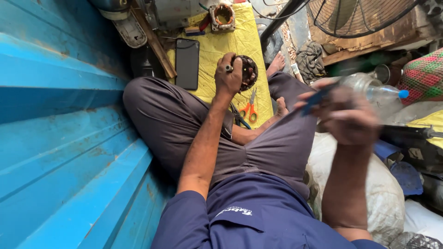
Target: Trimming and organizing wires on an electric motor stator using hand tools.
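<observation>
I sit cross-legged on a yellow cloth (230, 44). My left hand (228, 77), a ring on one finger, grips a round dark motor stator with copper windings (248, 72) and holds it over the cloth. My right hand (348, 117) is raised at the right and blurred by motion; it holds a thin dark blue object (315, 98) whose kind I cannot make out. Orange-handled scissors (249, 109) lie on the cloth just below the stator.
A black phone (187, 63) lies on the cloth at the left. Another winding part (222, 16) and a motor housing (168, 11) sit at the top. A blue corrugated wall (60, 138) fills the left. A fan (355, 16), plastic bottle (378, 92) and white sack (378, 189) crowd the right.
</observation>
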